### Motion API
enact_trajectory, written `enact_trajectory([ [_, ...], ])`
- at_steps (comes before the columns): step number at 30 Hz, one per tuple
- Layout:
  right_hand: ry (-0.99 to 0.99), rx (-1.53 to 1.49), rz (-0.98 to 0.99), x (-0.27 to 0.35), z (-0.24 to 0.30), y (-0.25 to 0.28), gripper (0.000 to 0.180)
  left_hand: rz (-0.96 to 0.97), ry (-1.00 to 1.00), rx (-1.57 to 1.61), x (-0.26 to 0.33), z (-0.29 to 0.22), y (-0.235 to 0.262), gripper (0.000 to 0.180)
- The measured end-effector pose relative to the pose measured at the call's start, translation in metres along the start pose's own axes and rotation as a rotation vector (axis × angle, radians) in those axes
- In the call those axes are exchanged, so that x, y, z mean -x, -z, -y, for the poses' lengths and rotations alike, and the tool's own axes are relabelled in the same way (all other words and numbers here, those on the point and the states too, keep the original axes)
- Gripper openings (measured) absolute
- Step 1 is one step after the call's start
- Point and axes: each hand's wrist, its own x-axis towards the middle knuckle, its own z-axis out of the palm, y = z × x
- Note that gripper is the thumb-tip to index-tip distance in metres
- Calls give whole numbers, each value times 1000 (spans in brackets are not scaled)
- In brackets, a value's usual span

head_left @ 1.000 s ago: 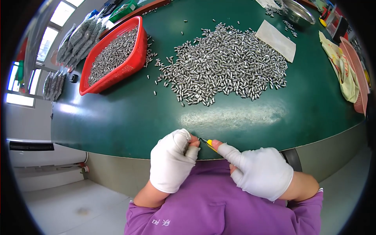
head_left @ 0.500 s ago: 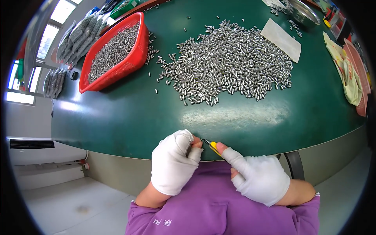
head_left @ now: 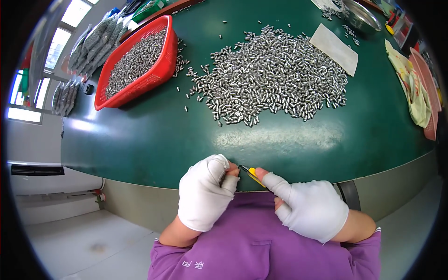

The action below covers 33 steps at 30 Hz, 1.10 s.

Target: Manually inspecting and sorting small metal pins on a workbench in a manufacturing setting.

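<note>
Green table top (head_left: 289, 140) carries a heap of small metal pins (head_left: 275, 79). At its near edge my right hand (head_left: 310, 210) grips a yellow cutter (head_left: 252, 175), blade pointing left toward my left hand (head_left: 205, 193), which pinches something too small to tell.

my one view sits on the head, looking steeply down and forward over the green table (head_left: 154, 140). the gloved hands lie close under it at the near edge; the far side curves off toward the fisheye rim.
</note>
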Motion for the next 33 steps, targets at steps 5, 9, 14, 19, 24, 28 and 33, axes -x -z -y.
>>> enact_trajectory([
  [5, 18, 85, -111, 8, 2, -17, 67, 18, 37, 1, -1, -4, 1, 17],
  [9, 42, 98, -92, 6, 2, -13, 67, 15, 60, -7, 0, -3, 1, 17],
  [14, 22, 25, -1, 1, 2, 2, 64, 26, -12, -59, -2, -4, 2, 13],
  [19, 46, 54, 42, -2, 5, 10, 61, 20, 7, -18, -3, -3, 2, 14],
  [24, 15, 132, 18, -1, 5, 8, 62, -17, 2, -30, -2, -4, 1, 12],
  [28, -36, -86, -332, -5, -9, 6, 64, -77, 219, 373, 8, 8, 13, 8],
  [33, -63, -481, -374, -21, -15, -4, 31, -413, 107, 844, 19, 31, 51, 22],
])
